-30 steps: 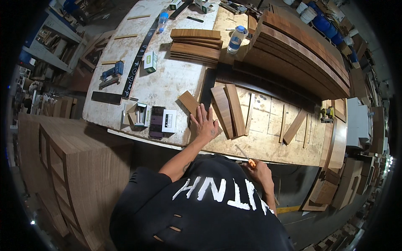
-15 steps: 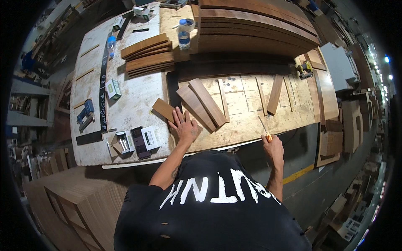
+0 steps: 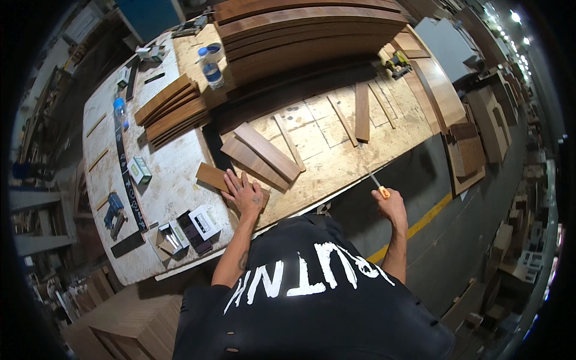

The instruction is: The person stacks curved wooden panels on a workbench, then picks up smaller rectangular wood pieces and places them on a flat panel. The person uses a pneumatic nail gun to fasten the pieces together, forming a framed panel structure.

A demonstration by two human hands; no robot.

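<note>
My left hand [image 3: 244, 195] lies flat with fingers spread on a short brown wooden board [image 3: 212, 177], pressing it to the bench near the front edge. Off the bench's front edge, my right hand [image 3: 391, 205] is closed round the orange handle of a screwdriver-like tool [image 3: 382, 192]. Its thin metal shaft points up and away; the exact tip shape is too small to tell. Just beyond my left hand, two lighter wooden boards [image 3: 255, 165] lie slantwise, one overlapping the other. A narrow brown board [image 3: 362, 114] rests farther right among thin strips.
A tall stack of long dark boards [image 3: 312, 39] fills the far side. Shorter boards [image 3: 174, 114] are piled at left, near water bottles [image 3: 210, 71]. A blue nail gun [image 3: 114, 213], an open carton [image 3: 171, 239] and a yellow-green power tool [image 3: 398, 65] also lie on the bench [image 3: 174, 192].
The view has turned, so the bench appears tilted and shifted left. The tool in my right hand has drawn slightly back toward the bench edge. My left hand stays on the board.
</note>
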